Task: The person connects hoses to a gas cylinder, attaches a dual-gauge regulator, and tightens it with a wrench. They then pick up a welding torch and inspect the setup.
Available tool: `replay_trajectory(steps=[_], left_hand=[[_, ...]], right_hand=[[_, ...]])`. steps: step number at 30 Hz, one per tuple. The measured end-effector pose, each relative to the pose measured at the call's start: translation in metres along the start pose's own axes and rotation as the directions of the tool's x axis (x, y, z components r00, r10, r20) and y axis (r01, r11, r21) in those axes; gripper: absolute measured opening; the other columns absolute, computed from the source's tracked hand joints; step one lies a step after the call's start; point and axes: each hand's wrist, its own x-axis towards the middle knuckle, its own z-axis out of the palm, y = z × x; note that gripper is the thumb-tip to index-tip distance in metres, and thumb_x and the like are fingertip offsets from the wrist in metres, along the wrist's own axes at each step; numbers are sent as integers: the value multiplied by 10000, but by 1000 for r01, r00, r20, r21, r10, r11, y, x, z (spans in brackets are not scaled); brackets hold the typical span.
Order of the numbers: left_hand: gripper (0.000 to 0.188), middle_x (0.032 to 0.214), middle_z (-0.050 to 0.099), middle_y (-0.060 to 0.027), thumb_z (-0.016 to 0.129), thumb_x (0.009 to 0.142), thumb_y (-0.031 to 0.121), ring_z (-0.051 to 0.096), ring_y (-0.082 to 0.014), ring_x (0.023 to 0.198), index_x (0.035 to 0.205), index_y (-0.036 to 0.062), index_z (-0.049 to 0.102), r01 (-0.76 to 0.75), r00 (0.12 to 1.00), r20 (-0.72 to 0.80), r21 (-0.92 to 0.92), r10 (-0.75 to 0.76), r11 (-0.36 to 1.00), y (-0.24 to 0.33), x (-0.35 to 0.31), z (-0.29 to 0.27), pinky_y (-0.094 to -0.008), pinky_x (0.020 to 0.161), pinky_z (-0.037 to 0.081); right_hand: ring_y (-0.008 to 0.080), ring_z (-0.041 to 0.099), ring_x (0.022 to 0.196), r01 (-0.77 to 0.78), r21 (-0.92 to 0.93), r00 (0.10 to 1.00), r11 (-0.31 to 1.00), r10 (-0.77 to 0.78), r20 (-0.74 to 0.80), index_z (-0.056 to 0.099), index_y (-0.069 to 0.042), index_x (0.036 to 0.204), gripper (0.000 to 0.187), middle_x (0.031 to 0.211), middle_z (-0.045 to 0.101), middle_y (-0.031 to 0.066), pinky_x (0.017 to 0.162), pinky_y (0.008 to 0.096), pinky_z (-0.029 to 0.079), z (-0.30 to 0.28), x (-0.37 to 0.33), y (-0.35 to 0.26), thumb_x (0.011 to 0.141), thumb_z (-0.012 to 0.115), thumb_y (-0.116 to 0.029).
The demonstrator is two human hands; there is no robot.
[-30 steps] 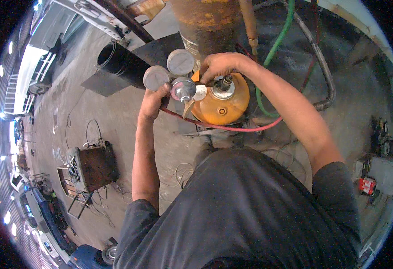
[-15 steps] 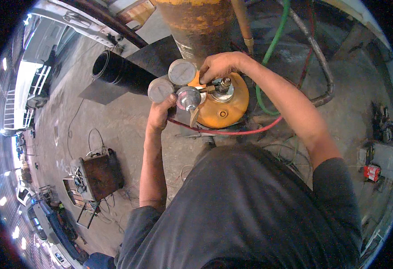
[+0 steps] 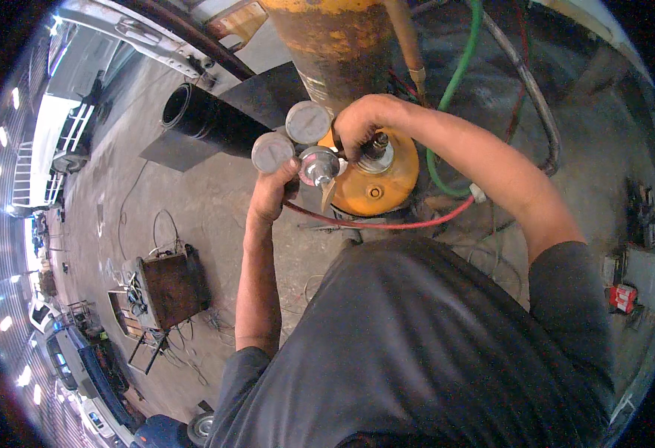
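A gas regulator [image 3: 318, 166] with two round gauges [image 3: 273, 152] sits at the side of the valve [image 3: 380, 142] on a yellow gas cylinder [image 3: 372, 196]. My left hand [image 3: 271, 193] is closed round the regulator's near left side, thumb up beside the lower gauge. Bent over from the far side, my right hand [image 3: 357, 128] has its fingers curled round the brass fitting between regulator and valve. Those fingers hide most of the fitting. A red hose [image 3: 417, 224] runs from below the regulator to the right, in front of the cylinder.
Behind stands a tall, rusty yellow cylinder [image 3: 335, 45]. A green hose [image 3: 458, 78] and a grey pipe [image 3: 540, 112] curve down at the right. Left of the cylinders lies a black rolled sheet [image 3: 212, 119]. A brown box-shaped machine [image 3: 172, 290] with cables stands on the floor at lower left.
My right hand has come down and nearer, its fingers now covering the brass fitting that showed before. My left hand keeps its hold on the regulator. The whole view has shifted slightly.
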Motion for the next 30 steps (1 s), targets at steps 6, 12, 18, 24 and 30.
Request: replay_trajectory(steps=[6,12,18,24,30], left_hand=[[431,755,570,-1,614,916,494,483,-105,587,1017,75,633,18,1000,-19,-54,-19,998,-17,2,3,-253,527,361],[371,756,559,15,622,902,473,441,-84,568,938,104,618,-5,1000,-27,-97,3,995,-10,7,11,-251,511,309],[366,742,543,22,624,898,472,419,-79,564,939,108,624,6,1000,-21,-108,-8,994,-15,6,7,-249,504,290],[382,736,554,19,649,886,484,438,-84,563,938,106,631,18,1000,-22,-85,-19,996,-13,6,4,-250,503,306],[380,747,574,10,647,899,474,462,-90,579,946,96,637,10,1000,24,-119,-8,993,-11,6,1,-247,514,334]], right_hand=[[240,675,843,-16,3,999,1000,17,-52,701,-1,1080,462,983,729,133,742,388,523,3,-9,-1,758,725,-331],[245,661,901,178,71,983,982,-174,-53,698,1,1095,444,1004,727,136,817,386,502,0,10,37,802,637,-327],[264,679,888,73,92,990,993,-62,-123,696,-3,1099,489,1006,727,149,786,390,524,4,1,20,705,756,-286],[265,694,918,36,-12,997,999,-37,-63,679,-6,1134,558,1038,717,164,773,394,546,6,-4,6,698,783,-340],[269,693,859,63,173,988,983,-36,-153,687,-21,1123,504,1007,722,153,738,391,553,11,-13,9,714,748,-307]])
